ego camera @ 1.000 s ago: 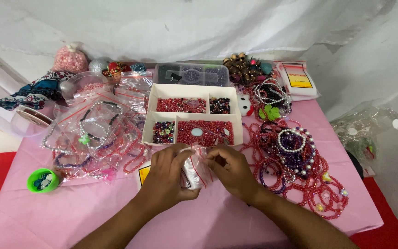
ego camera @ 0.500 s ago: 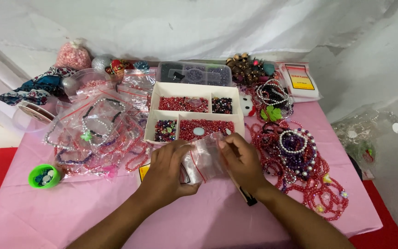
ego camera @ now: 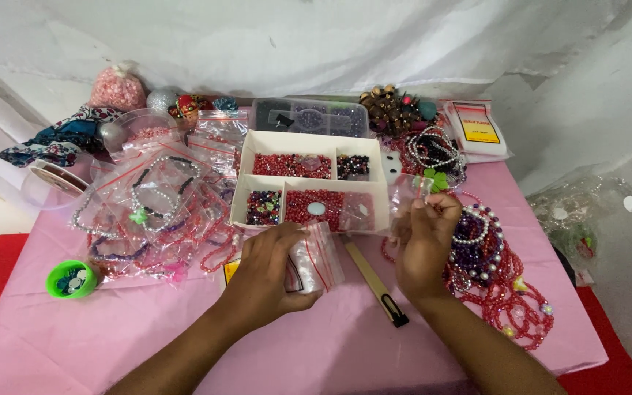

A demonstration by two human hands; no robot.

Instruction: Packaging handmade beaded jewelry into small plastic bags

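- Left hand (ego camera: 268, 274) grips a stack of small bags (ego camera: 316, 256), keeping them together.
- Right hand (ego camera: 426, 238) pinches one bag (ego camera: 407, 194) up beside the bead tray (ego camera: 309, 139).

Left hand (ego camera: 268, 274) covers the lower part of the stack of small clear bags (ego camera: 316, 256); what's inside them can't be made out. Right hand (ego camera: 426, 241) pinches a thin clear bag (ego camera: 404, 197), almost see-through, edges hard to trace. Both forearms run off the bottom edge. Wooden stick (ego camera: 374, 281) partly hidden under the bags. Contents of the green cup (ego camera: 71, 279) too small to tell. Lidded grey box (ego camera: 309, 117): contents blurred.
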